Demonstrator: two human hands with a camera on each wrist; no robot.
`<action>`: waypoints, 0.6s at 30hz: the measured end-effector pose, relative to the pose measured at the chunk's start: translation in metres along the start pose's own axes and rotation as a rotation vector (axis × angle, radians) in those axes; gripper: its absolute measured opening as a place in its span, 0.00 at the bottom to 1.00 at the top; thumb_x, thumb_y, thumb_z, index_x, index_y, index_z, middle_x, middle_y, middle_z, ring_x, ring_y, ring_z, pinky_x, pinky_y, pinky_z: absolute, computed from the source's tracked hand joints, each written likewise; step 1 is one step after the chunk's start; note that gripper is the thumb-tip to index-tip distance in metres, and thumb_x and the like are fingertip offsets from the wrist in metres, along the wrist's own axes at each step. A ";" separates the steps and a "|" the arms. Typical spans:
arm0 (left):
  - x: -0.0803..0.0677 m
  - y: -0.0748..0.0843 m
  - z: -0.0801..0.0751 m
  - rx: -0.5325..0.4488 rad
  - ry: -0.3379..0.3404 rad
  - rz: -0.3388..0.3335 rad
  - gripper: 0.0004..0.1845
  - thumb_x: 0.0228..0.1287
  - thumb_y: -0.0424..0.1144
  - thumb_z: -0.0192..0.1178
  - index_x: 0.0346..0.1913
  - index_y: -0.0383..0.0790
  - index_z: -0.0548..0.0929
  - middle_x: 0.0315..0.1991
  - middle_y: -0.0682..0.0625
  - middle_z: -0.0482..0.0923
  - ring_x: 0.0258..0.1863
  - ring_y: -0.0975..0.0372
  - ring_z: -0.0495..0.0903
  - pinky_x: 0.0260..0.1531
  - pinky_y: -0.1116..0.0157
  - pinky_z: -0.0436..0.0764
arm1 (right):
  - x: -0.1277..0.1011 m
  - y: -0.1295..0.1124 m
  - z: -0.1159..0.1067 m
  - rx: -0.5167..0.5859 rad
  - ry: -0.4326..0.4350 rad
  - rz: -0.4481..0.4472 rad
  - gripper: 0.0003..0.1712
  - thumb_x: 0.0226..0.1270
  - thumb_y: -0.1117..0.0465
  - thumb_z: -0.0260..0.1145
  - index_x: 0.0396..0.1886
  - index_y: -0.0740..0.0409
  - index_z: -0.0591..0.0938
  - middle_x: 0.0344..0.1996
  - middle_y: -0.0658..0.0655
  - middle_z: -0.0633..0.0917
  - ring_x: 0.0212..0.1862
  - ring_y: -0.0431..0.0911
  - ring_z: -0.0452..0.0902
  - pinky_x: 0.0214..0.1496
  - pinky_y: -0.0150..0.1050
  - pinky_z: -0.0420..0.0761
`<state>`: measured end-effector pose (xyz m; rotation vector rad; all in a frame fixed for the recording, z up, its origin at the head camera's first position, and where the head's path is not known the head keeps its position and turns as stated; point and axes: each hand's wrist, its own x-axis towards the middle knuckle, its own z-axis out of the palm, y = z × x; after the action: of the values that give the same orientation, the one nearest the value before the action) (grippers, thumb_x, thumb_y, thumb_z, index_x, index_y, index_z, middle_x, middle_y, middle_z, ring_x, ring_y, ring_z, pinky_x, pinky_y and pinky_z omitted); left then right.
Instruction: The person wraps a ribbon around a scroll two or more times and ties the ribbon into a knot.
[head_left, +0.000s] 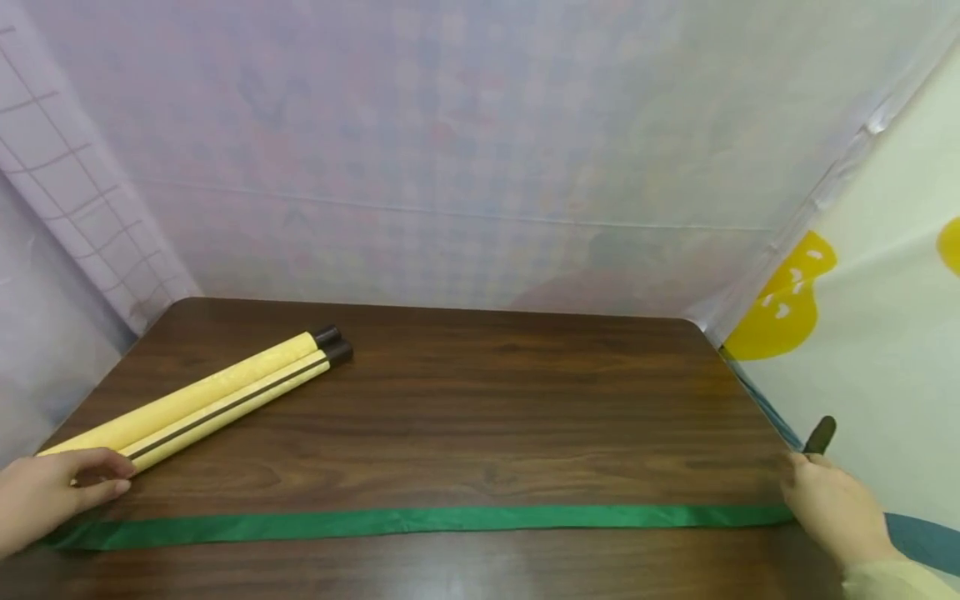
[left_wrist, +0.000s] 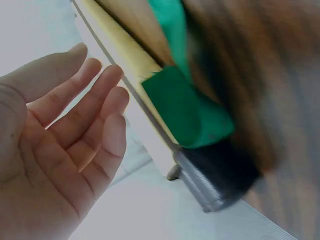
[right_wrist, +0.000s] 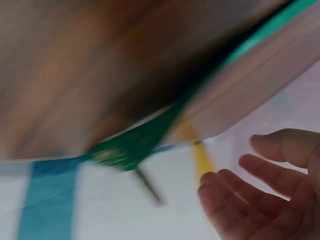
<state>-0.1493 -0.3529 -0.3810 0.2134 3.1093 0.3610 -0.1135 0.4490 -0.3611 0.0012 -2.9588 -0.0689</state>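
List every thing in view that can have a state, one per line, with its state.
Left hand: open, fingers straight, at the near end of the rolled scroll.
Right hand: open, at the table's right edge by the ribbon's end.
Rolled scroll: rolled up, lying flat and slantwise on the table.
Green ribbon: stretched flat across the table's near edge.
Table: dark wood, bearing both.

Table (head_left: pixel 480 400) of dark brown wood grain with a smooth low sheen, green ribbon (head_left: pixel 420 522) of satiny, lightly glossy cloth, two yellow rolls (head_left: pixel 217 398) matt and faintly textured with dark smooth end caps, translucent matt sheeting (head_left: pixel 480 167) at 12 o'clock
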 end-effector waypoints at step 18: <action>0.050 0.040 -0.017 -0.054 0.007 0.099 0.33 0.64 0.52 0.57 0.58 0.25 0.70 0.53 0.22 0.68 0.48 0.30 0.69 0.37 0.38 0.71 | 0.088 -0.165 0.000 0.133 0.236 -0.346 0.21 0.55 0.63 0.70 0.48 0.69 0.80 0.40 0.65 0.83 0.42 0.58 0.80 0.43 0.48 0.79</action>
<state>-0.1934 -0.3117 -0.3551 0.3670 3.0984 0.4475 -0.2002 0.2834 -0.3528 0.5023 -2.6888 0.0768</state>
